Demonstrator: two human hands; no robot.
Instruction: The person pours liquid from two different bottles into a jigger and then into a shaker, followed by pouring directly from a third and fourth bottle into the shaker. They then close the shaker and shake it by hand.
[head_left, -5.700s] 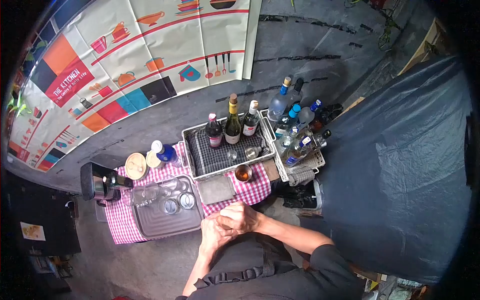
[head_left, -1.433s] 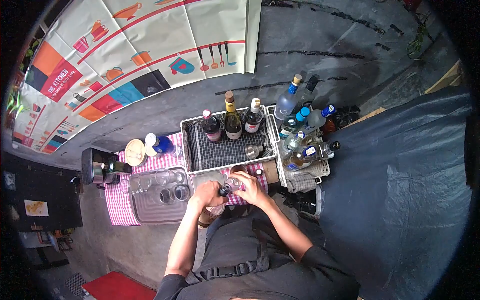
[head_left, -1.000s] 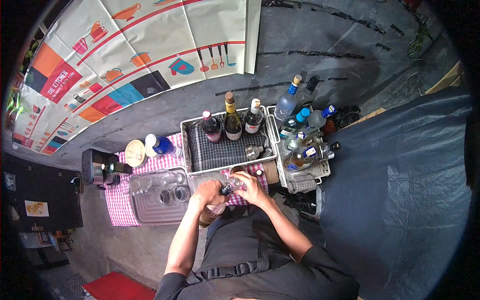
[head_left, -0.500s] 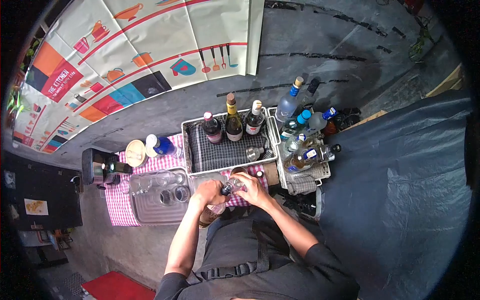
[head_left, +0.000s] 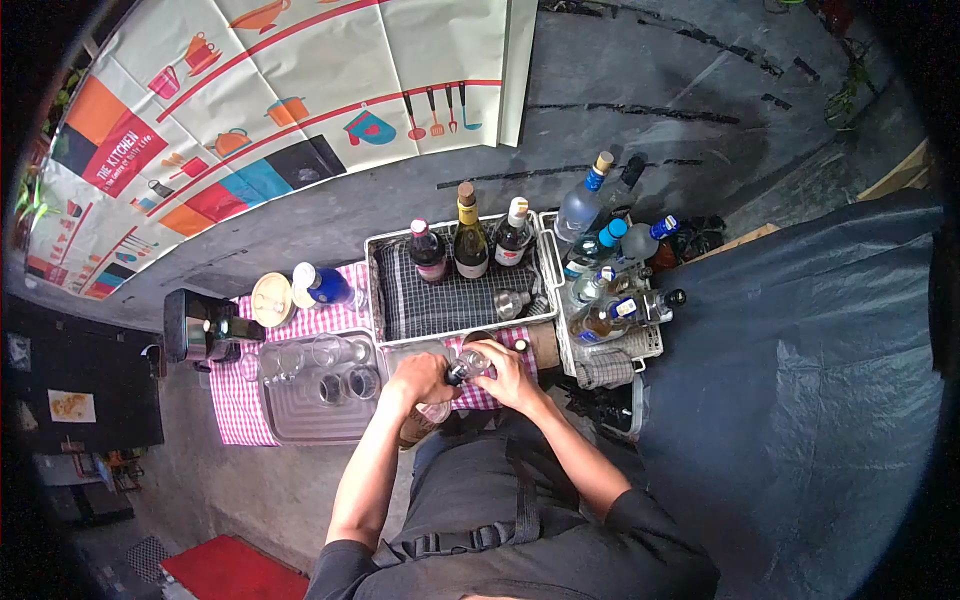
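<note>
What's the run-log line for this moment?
left hand: gripping bottle by neck | right hand: holding small clear glass | bottle mouth: close to glass | liquid flow: cannot tell | tray: glasses on it

One held glass (head_left: 474,360); two baskets (head_left: 465,332); one tray (head_left: 310,427)

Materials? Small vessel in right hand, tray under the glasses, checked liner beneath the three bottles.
Small vessel in the right hand: probably glass, glossy; see-through with glints, clear plastic possible.
Tray: likely plastic, satin; ribbed, moulded-looking base.
Liner: apparently cloth, matte; pale grid lines, no shine.
</note>
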